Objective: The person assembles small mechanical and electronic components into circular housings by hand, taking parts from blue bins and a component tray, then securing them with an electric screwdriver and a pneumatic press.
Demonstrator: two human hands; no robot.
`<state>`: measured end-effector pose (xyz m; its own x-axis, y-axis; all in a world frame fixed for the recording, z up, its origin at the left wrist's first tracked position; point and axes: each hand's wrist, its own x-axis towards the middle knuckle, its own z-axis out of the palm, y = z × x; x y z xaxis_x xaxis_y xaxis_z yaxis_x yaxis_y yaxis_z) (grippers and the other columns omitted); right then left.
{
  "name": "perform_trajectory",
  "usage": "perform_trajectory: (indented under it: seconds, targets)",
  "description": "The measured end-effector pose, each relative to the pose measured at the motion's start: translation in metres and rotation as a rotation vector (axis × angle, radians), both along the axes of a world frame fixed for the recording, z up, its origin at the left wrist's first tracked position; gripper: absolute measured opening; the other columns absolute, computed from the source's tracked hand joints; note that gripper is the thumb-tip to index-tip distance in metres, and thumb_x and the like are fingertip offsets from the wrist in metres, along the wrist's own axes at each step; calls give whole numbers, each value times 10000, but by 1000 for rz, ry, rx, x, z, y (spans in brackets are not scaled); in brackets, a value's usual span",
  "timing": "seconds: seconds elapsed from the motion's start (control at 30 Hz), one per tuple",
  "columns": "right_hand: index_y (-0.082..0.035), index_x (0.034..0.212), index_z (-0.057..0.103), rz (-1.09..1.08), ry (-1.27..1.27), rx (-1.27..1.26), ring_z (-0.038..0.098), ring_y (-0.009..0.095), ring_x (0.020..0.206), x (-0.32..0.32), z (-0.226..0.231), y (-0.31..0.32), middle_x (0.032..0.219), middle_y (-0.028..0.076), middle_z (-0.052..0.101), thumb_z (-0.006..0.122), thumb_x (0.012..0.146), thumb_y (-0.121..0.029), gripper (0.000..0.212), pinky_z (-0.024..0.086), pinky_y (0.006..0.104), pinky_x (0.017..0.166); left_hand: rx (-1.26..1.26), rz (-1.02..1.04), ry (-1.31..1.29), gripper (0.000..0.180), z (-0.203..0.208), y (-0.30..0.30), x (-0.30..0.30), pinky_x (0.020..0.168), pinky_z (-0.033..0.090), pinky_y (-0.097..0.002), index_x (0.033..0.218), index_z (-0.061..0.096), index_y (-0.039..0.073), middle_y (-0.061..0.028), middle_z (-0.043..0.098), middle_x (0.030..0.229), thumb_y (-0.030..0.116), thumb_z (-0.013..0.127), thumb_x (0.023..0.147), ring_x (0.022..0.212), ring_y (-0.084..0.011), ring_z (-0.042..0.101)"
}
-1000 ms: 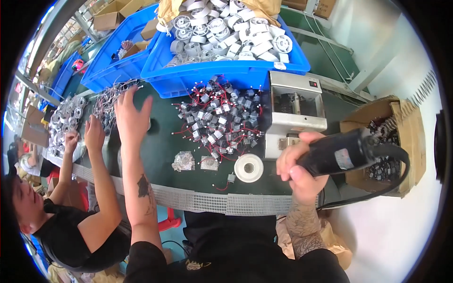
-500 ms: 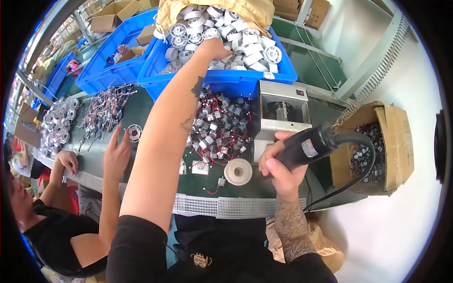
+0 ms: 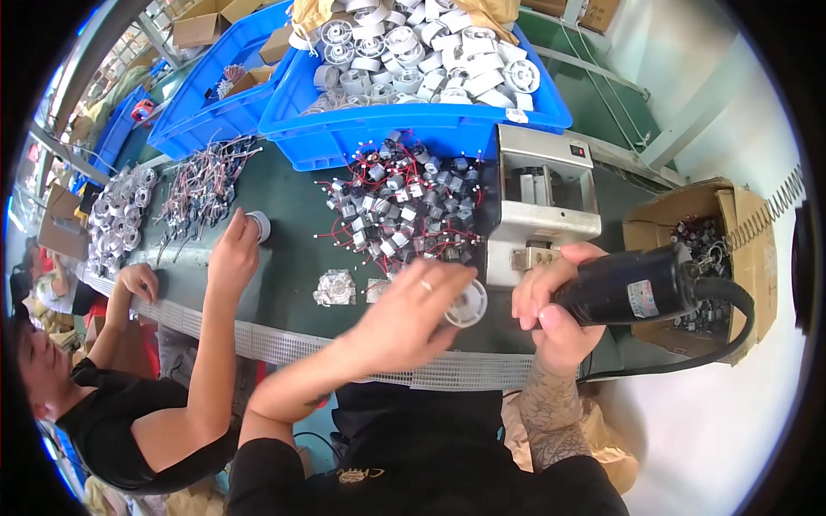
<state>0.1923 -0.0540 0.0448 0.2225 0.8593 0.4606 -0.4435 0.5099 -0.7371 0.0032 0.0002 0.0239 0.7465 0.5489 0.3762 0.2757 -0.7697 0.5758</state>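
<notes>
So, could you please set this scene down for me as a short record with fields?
Left hand: fingers around the rim of a white round part
Right hand: gripping a black cylindrical tool with a black cable
Mid-table: pile of small grey parts with red wires
Behind pile: blue bin heaped with white round pieces
Right of pile: metal machine
Far right: open cardboard box
Left side: co-worker's raised hand with a white ring-shaped piece
</notes>
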Motion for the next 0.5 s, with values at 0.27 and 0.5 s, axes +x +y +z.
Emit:
perform_trajectory:
  seconds: [0.27, 0.5]
  targets:
    - [31, 1278, 367, -30, -21, -22, 515, 157, 587, -1, -4, 2, 688, 63, 510, 647, 744, 53, 604, 438, 280, 545, -48, 9, 46, 654, 13, 4, -9, 955, 425, -420, 1320, 469, 1, -161, 522, 1261, 97, 730, 728, 1166, -342, 491]
    - [45, 1265, 339, -97, -173, -14, 480, 151, 516, 0, -3, 3, 679, 63, 494, 643, 793, -101, 580, 433, 312, 487, 155, 490, 67, 263, -1, 89, -39, 794, 471, -400, 986, 643, 55, -125, 577, 944, 117, 731, 747, 926, -323, 540]
